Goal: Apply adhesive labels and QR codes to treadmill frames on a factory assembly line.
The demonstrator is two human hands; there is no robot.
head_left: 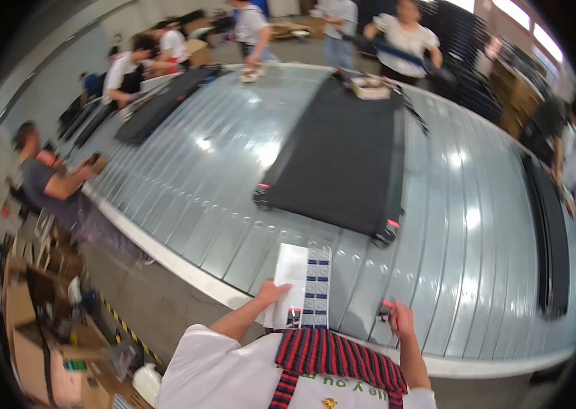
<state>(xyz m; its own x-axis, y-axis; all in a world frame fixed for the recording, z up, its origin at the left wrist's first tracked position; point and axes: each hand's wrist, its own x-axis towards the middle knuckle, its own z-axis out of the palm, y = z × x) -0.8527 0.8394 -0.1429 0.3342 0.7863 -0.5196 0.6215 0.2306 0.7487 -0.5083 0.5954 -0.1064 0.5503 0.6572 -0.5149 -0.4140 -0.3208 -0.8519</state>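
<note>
A sheet of blue-and-white labels [318, 286] with a bare white strip lies at the near edge of the metal table. My left hand [273, 293] grips its left side, thumb on top. On its lower part sits a small black piece with a red top [293, 317]. To the right, my right hand [402, 319] is closed at a similar small black and red part [384, 311], low over the table; the fingertips are partly hidden. Beyond both hands lies a long flat black panel [342, 150] with red-marked near corners.
The slatted metal table [213, 177] has a white rim. More black panels lie at its far left [165, 105] and right [550, 238]. A small carton [371, 88] rests on the middle panel's far end. Several people work around the table; cardboard boxes [25, 313] stand at lower left.
</note>
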